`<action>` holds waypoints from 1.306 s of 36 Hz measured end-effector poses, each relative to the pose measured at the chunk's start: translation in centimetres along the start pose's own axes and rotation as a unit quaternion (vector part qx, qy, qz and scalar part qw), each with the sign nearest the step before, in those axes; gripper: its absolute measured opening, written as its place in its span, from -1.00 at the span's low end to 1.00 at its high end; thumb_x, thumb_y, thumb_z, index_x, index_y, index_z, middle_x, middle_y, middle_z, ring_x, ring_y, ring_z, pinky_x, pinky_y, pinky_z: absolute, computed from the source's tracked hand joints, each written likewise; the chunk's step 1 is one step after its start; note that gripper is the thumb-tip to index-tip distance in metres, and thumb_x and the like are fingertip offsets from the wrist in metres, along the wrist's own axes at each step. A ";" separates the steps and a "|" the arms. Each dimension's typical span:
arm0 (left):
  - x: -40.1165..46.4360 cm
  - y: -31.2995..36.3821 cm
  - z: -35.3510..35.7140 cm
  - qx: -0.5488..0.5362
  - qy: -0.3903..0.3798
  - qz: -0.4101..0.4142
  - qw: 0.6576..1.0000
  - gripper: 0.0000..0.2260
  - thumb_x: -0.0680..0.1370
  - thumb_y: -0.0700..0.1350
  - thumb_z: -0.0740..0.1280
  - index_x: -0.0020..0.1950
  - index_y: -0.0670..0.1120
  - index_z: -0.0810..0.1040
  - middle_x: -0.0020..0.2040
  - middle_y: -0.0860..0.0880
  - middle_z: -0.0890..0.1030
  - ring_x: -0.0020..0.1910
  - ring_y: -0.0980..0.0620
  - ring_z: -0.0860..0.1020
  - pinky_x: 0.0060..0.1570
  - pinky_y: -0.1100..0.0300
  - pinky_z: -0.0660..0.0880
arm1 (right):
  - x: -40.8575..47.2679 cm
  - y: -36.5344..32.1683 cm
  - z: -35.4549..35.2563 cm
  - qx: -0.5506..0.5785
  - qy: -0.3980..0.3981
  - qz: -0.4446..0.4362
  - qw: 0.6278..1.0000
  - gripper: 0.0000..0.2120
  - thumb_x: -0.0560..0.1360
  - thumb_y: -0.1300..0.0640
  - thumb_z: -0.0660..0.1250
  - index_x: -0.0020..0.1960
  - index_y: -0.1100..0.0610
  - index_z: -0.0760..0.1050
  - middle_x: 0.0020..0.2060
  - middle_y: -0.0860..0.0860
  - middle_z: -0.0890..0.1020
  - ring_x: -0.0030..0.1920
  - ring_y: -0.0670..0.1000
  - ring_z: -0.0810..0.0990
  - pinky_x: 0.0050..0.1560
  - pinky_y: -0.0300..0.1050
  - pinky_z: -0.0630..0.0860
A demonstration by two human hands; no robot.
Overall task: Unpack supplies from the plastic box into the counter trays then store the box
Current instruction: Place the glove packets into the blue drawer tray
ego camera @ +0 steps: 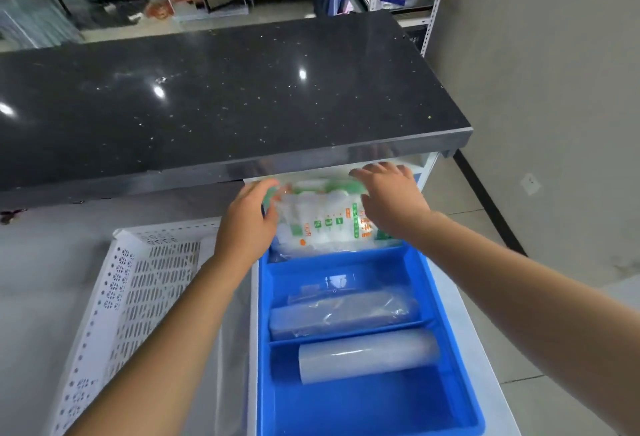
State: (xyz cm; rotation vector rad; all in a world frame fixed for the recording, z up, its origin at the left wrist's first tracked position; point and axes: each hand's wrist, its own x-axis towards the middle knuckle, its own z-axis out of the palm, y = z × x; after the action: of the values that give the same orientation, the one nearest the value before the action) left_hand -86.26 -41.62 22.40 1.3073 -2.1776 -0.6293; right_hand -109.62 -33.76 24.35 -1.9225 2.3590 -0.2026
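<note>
The clear plastic bag of white supplies with green and orange print (325, 224) lies in the far compartment of the blue plastic divided tray (450, 342), right under the edge of the black speckled tabletop (207, 96). It looks light, soft and slippery, so you should expect it to sag and slide. Take it by both ends rather than by the loose film in the middle.

Your left hand (247, 217) has its grip curled round the bag's left end. Your right hand (389, 198) lies over the bag's right end with its fingers bent onto it, pressing it down.

The middle compartment holds a clear-wrapped white roll (343, 314), and the near one a bare translucent white roll (369, 354).

The white perforated plastic box (138, 283) stands just beside the tray on your left. What shows of its inside looks unloaded.
</note>
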 end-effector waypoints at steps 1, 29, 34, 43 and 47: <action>-0.4 0.2 0.3 0.000 0.010 0.011 1.000 -0.62 0.55 -0.24 0.29 0.34 0.04 0.49 0.35 0.03 0.49 0.17 -0.08 0.55 0.10 0.05 0.54 | -0.4 -0.2 0.6 0.001 0.013 0.000 1.000 -0.45 0.53 0.16 0.25 0.50 0.00 0.28 0.47 0.07 0.36 0.48 0.14 0.25 0.48 0.18 0.12; -21.3 -3.4 -8.6 -0.035 0.038 -0.198 0.979 -0.55 0.50 -0.20 0.45 0.38 -0.01 0.51 0.45 0.01 0.42 0.48 0.02 0.33 0.45 -0.02 0.26 | -11.9 -13.8 6.8 0.178 -0.114 -0.114 0.971 -0.35 0.57 -0.27 0.10 0.58 -0.10 0.04 0.60 -0.01 0.01 0.59 0.07 -0.12 0.53 0.21 -0.12; -27.9 -5.4 -10.7 0.065 0.175 -0.323 0.928 -0.44 0.42 -0.10 0.45 0.42 -0.08 0.47 0.49 -0.23 0.33 0.48 -0.30 0.24 0.40 -0.29 0.24 | -13.7 -17.7 8.4 0.149 -0.128 -0.122 0.973 -0.31 0.55 -0.28 0.06 0.59 -0.08 -0.06 0.60 -0.01 -0.02 0.59 0.07 -0.15 0.53 0.22 -0.17; -31.6 -8.4 -9.8 -0.414 0.312 -0.480 0.708 -0.30 0.50 -0.49 0.32 0.43 0.16 0.29 0.25 0.07 0.49 0.18 -0.01 0.53 -0.15 0.01 0.66 | -14.5 -19.5 9.9 0.095 -0.094 -0.079 0.988 -0.47 0.63 0.09 0.06 0.58 0.01 0.07 0.61 -0.04 -0.12 0.58 0.06 -0.25 0.54 0.20 -0.17; -31.7 -9.3 -9.8 -0.478 0.303 -0.432 0.703 -0.44 0.51 -0.49 0.31 0.32 0.08 0.40 0.25 -0.01 0.53 0.17 -0.04 0.58 -0.20 0.01 0.67 | -14.0 -19.8 9.7 0.093 -0.093 -0.061 0.989 -0.47 0.64 0.09 0.07 0.58 -0.01 0.06 0.61 -0.05 -0.11 0.58 0.03 -0.24 0.53 0.24 -0.16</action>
State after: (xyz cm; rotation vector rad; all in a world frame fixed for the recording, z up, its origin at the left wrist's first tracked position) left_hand -61.21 -18.34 17.87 1.4932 -0.3938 -1.2120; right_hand -86.10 -24.42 17.76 -1.9085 2.0318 -0.2321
